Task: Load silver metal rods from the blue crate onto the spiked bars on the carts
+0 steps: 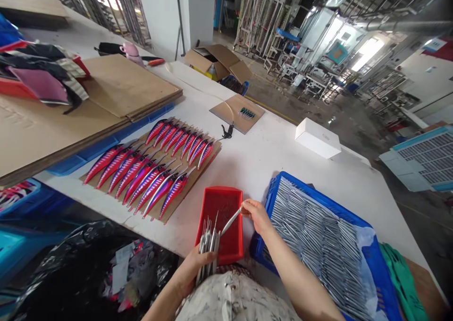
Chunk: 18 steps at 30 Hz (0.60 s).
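Observation:
My left hand (200, 260) is closed around a bundle of slim silvery lure bodies (208, 243), their thin wire ends pointing up, close to my body. Between the fingertips of my right hand (255, 213) is one silvery lure body (231, 220), tilted, its lower end by the top of the bundle. Both hands are at a red plastic tray (242, 245), which lies partly behind the bundle. Right of it, a blue crate (274, 181) lined with pale sheeting holds many more silvery lure bodies (311, 231) in rows.
Pink-and-purple striped fishing lures (141, 184) lie in two rows on cardboard at left. Cardboard sheets (130, 89) are stacked behind them. A white box (317, 138), a black air gun (228, 131) and green gloves (401, 281) are on the table. A black-bagged bin (71, 274) stands lower left.

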Available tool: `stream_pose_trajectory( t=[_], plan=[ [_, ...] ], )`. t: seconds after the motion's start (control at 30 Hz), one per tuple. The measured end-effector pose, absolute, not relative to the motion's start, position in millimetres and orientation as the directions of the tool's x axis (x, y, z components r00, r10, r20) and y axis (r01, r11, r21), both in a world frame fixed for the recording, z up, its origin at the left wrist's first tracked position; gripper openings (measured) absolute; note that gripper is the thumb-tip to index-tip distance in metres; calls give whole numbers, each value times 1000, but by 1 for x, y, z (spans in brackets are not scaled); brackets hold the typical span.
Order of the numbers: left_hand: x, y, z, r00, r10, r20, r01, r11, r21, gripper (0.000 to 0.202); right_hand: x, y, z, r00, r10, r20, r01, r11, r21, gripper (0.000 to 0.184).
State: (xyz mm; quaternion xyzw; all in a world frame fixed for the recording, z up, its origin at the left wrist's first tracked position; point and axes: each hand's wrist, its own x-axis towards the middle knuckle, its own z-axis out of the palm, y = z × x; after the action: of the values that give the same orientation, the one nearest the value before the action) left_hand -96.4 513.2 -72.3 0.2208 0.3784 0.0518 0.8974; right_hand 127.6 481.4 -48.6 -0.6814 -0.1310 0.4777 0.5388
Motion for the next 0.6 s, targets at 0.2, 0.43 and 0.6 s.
stream_pose_trajectory(
  t=[0.2, 0.43, 0.6],
  plan=[
    [-101, 517, -73, 803, 245, -544, 32, 893, 448, 56, 104, 468, -53, 357, 702, -616, -342, -516, -786, 22],
    [-91, 517, -80, 885, 19, -464, 193, 895, 403, 28, 65, 469, -71, 301, 732, -611, -371, -500, -782, 16],
    [-86, 517, -63, 875, 22, -484, 224, 867, 446, 24, 80, 478, -76, 368, 706, -605, -514, -388, -765, 21]
  ],
)
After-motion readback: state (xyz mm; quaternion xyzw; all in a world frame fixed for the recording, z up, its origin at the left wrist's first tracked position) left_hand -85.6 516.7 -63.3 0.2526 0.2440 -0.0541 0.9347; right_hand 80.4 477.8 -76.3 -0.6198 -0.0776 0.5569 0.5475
